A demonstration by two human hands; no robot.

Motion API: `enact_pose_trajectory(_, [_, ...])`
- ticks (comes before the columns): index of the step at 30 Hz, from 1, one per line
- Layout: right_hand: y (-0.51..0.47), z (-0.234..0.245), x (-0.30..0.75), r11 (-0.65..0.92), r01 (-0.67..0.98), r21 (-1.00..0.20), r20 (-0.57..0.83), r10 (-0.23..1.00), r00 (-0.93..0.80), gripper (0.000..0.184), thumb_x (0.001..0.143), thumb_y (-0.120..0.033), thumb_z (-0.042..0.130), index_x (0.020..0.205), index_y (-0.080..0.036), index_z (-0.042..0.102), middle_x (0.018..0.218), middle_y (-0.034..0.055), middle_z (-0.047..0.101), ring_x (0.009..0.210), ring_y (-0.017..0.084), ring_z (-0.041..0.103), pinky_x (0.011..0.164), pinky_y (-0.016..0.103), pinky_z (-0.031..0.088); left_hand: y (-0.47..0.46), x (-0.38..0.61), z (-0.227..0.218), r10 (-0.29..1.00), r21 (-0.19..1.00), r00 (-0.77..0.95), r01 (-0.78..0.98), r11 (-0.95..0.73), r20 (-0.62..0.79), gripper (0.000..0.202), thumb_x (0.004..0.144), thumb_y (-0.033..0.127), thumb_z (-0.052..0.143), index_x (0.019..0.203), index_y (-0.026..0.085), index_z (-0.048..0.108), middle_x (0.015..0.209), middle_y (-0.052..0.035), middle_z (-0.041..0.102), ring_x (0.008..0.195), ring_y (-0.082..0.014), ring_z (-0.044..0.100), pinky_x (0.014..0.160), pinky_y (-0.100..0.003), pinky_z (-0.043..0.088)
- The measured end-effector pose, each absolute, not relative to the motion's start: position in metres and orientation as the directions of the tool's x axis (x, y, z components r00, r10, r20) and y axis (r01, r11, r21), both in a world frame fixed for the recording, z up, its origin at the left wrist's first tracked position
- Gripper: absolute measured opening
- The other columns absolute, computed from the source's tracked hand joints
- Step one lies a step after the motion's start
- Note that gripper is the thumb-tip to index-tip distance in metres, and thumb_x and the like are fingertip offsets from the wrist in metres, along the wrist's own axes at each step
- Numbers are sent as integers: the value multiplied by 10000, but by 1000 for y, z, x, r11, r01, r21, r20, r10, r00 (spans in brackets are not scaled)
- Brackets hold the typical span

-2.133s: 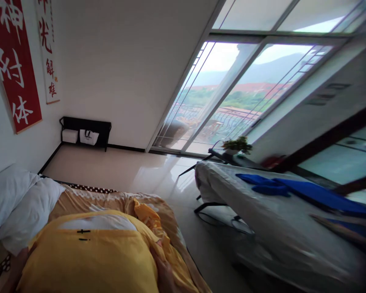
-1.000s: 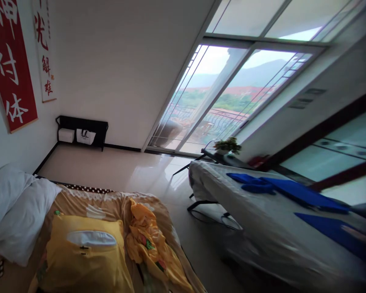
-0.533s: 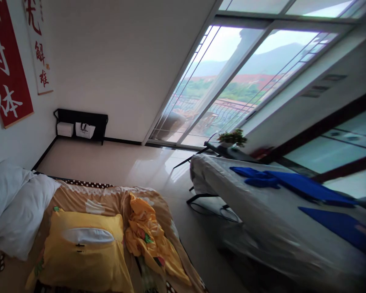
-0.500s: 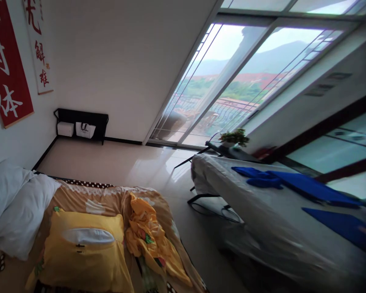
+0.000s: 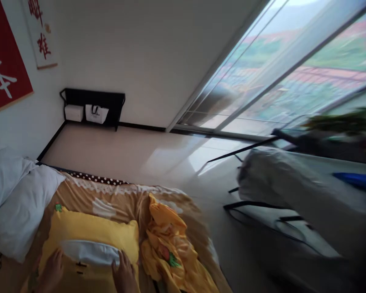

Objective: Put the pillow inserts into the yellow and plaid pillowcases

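Observation:
A yellow pillowcase lies on the bed with a pillow inside; the white pillow shows through its long opening. At the left end of that opening rests my left hand, its fingers stretched forward and slightly blurred. My right hand is at the opening's right end, thumb and fingers apart on the yellow cloth. Neither hand visibly grips anything. To the right of the pillow lies a crumpled orange-yellow cloth with a printed red and green motif.
White pillows are piled at the left of the bed. Beyond the brown bedsheet is a pale tiled floor. A black rack stands by the wall. On the right is a plastic-covered table-like surface with blue cloth.
Both my hands have come into view from below, onto the yellow pillowcase. The view has turned downward and left, so the window and covered surface sit farther right.

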State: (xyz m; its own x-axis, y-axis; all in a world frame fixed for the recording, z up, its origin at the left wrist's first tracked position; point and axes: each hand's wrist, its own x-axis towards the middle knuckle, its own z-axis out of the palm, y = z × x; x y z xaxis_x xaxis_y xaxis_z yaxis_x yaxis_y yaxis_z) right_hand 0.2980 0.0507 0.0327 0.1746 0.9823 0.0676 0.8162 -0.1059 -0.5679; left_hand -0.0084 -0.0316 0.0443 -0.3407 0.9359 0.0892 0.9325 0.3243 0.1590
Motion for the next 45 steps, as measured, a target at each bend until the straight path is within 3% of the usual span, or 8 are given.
enact_pose_trajectory(2, [73, -18, 286, -74, 859, -507, 58, 991, 120, 527, 949, -516, 359, 1282, -228, 649, 1347, 166, 625, 1267, 339, 561, 1014, 553, 426, -10, -9, 3, 953, 140, -299, 947, 288, 60, 419, 851, 179, 524, 1235, 248, 674, 1311, -87, 667, 1238, -254, 605, 1011, -431, 504])
enact_pose_trajectory(5, [88, -107, 274, -12, 919, -395, 52, 998, 36, 627, 982, -473, 200, 1443, -170, 499, 1468, 200, 514, 1373, 336, 451, 1062, 600, 339, 26, -4, -67, 967, 86, -242, 968, 235, 82, 513, 934, 233, 411, 1438, 230, 506, 1524, -87, 477, 1420, -245, 426, 1096, -474, 414])
enact_pose_trajectory(9, [62, -224, 274, -21, 929, -369, 17, 999, 29, 651, 991, -445, 193, 1557, -138, 282, 1542, 210, 403, 1438, 334, 339, 1086, 579, 318, 32, 9, -164, 987, -14, -156, 988, 157, 31, 563, 955, 292, 416, 1510, 204, 393, 1556, -99, 427, 1461, -226, 353, 1164, -477, 299])
enact_pose_trajectory(13, [33, -280, 280, -65, 897, -436, 44, 995, 93, 664, 971, -356, 265, 1577, -101, 173, 1490, 258, 420, 1391, 367, 375, 1062, 616, 325, 12, 17, -220, 990, -93, -121, 989, 114, -70, 549, 914, 275, 424, 1430, 103, 497, 1494, -185, 491, 1447, -290, 366, 1186, -562, 201])
enact_pose_trajectory(17, [33, -281, 284, -70, 869, -489, 33, 995, 99, 701, 925, -310, 333, 1584, -158, 147, 1478, 227, 417, 1343, 378, 408, 1014, 627, 365, 6, 15, -227, 983, -65, -92, 994, 82, -160, 524, 867, 277, 434, 1318, 65, 597, 1417, -236, 553, 1407, -351, 413, 1161, -634, 192])
enact_pose_trajectory(26, [36, -279, 287, -27, 888, -458, 74, 995, 68, 699, 917, -300, 315, 1583, -162, 159, 1428, 232, 449, 1283, 394, 436, 966, 613, 384, -2, 14, -226, 993, -47, -60, 997, 56, -99, 458, 862, 227, 431, 1236, 54, 632, 1315, -251, 622, 1414, -349, 402, 1159, -629, 195])
enact_pose_trajectory(36, [42, -268, 283, -40, 889, -456, 53, 996, 72, 650, 937, -298, 278, 1560, -145, 178, 1422, 239, 421, 1308, 391, 412, 965, 616, 388, -1, 15, -227, 972, 12, -148, 988, 153, -183, 506, 838, 262, 436, 1276, 89, 619, 1350, -234, 603, 1426, -353, 381, 1162, -626, 166])
enact_pose_trajectory(45, [50, -261, 280, -24, 867, -498, 83, 994, 75, 637, 941, -338, 297, 1537, -124, 234, 1425, 235, 420, 1313, 371, 411, 1015, 611, 349, 15, 16, -217, 977, 70, -168, 981, 178, -130, 577, 858, 266, 432, 1401, 82, 496, 1387, -236, 569, 1393, -328, 430, 1179, -584, 138])
